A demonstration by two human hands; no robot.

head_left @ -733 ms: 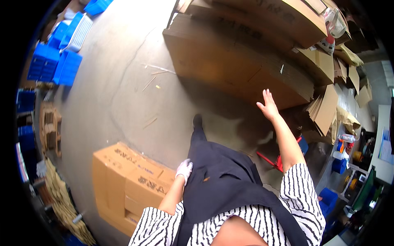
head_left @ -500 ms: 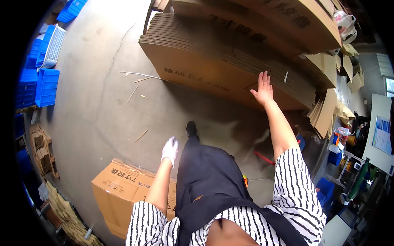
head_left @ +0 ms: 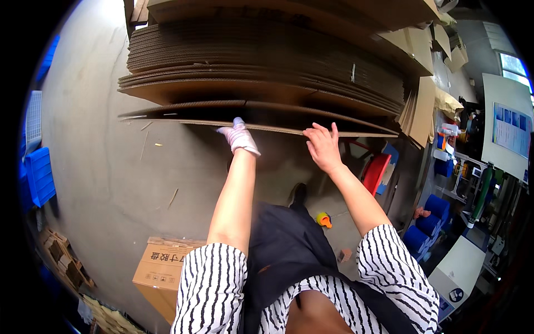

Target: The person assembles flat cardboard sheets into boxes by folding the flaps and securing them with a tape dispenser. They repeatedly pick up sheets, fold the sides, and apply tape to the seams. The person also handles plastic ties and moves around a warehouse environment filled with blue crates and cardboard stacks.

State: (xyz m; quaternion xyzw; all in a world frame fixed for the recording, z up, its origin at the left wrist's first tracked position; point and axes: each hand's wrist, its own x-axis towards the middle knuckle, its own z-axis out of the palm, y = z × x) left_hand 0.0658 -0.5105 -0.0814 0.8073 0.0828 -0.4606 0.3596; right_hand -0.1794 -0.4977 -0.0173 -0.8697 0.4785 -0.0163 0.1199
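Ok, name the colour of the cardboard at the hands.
Brown cardboard, best in the head view.

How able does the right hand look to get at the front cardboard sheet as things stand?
Probably yes: the right hand is right at the edge of the front cardboard sheet, with nothing visible blocking it.

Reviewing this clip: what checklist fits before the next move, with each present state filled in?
1. Left hand at the front cardboard sheet's edge: ok.
2. Right hand at the same edge, farther right: ok.
3. Firm grip from both hands: cannot tell; pressure does not show.
4. Gap between that sheet and the cardboard stack behind: ok, a dark gap shows.
5. Gloves on both hands: not ok; only the left hand is gloved.
6. Floor near the shoe free of objects: not ok; a yellow-orange object lies there.
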